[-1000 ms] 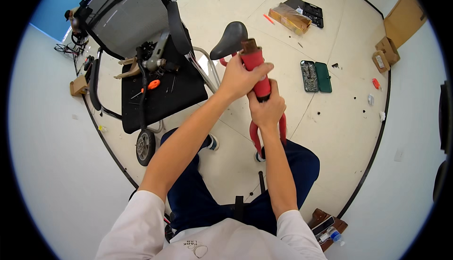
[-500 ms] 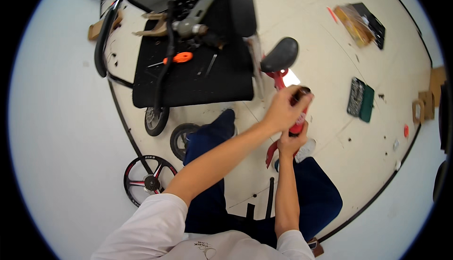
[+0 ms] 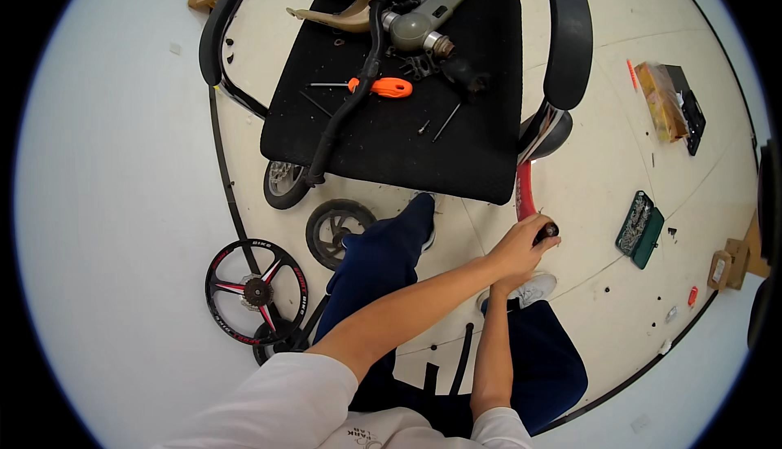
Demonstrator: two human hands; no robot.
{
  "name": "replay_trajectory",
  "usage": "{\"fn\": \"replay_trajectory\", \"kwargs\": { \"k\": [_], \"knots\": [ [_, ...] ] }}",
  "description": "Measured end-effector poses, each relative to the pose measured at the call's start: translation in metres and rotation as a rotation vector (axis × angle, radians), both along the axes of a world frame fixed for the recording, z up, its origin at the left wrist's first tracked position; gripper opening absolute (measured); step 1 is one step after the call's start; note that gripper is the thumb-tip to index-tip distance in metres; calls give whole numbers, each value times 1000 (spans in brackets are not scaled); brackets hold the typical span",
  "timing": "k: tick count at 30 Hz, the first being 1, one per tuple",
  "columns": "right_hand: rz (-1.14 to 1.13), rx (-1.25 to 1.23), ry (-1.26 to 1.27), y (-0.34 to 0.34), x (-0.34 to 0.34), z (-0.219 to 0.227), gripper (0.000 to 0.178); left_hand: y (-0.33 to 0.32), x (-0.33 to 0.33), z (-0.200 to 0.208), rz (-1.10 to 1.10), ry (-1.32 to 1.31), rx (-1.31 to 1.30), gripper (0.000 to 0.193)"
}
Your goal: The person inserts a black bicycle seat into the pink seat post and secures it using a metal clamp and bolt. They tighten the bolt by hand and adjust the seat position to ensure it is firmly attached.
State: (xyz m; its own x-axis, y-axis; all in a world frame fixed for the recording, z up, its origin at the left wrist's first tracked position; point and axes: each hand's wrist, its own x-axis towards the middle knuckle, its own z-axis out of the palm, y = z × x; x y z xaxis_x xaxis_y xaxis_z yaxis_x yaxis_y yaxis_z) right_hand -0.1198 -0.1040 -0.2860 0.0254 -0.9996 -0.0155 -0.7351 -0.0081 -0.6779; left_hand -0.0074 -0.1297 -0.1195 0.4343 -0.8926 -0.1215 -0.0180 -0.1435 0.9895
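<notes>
My left hand [image 3: 519,247] is wrapped round a dark, round-ended cylinder [image 3: 548,233] at the near end of a red bike frame [image 3: 524,188]. What exactly the cylinder is, I cannot make out. Just below it is my right hand [image 3: 507,284], its fingers hidden behind the left hand and the frame end. The red frame runs away from me beside the chair. Its dark grey saddle [image 3: 554,137] is partly covered by the chair's right armrest.
An office chair [image 3: 391,151] holds an orange-handled screwdriver [image 3: 391,87], a black handlebar [image 3: 353,103] and a grey-green metal part [image 3: 413,32]. Wheels, including a spoked one [image 3: 257,292], lie at left. A green case [image 3: 641,233] of small parts lies open on the right.
My view has shifted, so the chair appears larger and further right. The red frame's near end has tilted up toward me, with my left hand still on it; my right hand is now mostly covered.
</notes>
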Motion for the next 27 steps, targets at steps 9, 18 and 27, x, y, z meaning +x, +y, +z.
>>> {"fn": "replay_trajectory", "kwargs": {
  "k": [9, 18, 27],
  "knots": [
    [345, 216, 218, 18, -25, -35, 43, 31, -18, -65, -59, -52, 48, 33],
    [478, 19, -347, -82, 71, 286, 20, 42, -16, -72, -62, 69, 67, 38],
    [871, -494, 300, -127, 281, 260, 45, 42, -24, -75, 16, 20, -32, 43]
  ]
}}
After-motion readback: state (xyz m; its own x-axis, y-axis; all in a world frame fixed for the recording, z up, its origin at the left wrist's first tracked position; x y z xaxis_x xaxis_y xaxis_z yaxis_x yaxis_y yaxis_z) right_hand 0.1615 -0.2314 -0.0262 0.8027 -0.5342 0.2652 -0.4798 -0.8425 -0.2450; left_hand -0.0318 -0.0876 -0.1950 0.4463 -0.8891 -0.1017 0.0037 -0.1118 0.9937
